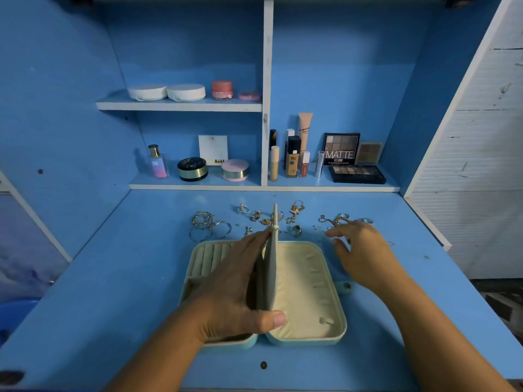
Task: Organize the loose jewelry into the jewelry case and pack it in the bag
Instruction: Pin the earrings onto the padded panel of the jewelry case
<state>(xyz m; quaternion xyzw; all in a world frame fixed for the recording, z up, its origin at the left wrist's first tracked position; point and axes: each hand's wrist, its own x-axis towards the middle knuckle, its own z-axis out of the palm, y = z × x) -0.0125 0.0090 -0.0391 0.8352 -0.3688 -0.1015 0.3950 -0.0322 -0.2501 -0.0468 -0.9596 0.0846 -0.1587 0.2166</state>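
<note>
Both hands work: left hand [240,281] pinches case divider [272,267] upright; right hand [359,250] spread beside jewelry [334,220].

- jewelry case [308,329] lies open mid-desk; all places below relative to it.
- Centre flap [272,267] stands upright along its spine, held by left hand [235,292]; splits left half from right half.
- Right half: cream lining bare, open from above.
- Left half: mostly covered by left hand and wrist; only ring rolls [209,256] at far-left corner exposed.
- Behind case: loose jewelry [294,213] strewn in a band, hoops [209,226] at left; few gaps.
- Right of case: right hand [365,250] hovers over desk near far-right corner.
- Left of case: bare desk [127,278].
- In front of case: bare strip, forearms cross it.
- Far behind: shelf edge [263,188] with cosmetics.
</note>
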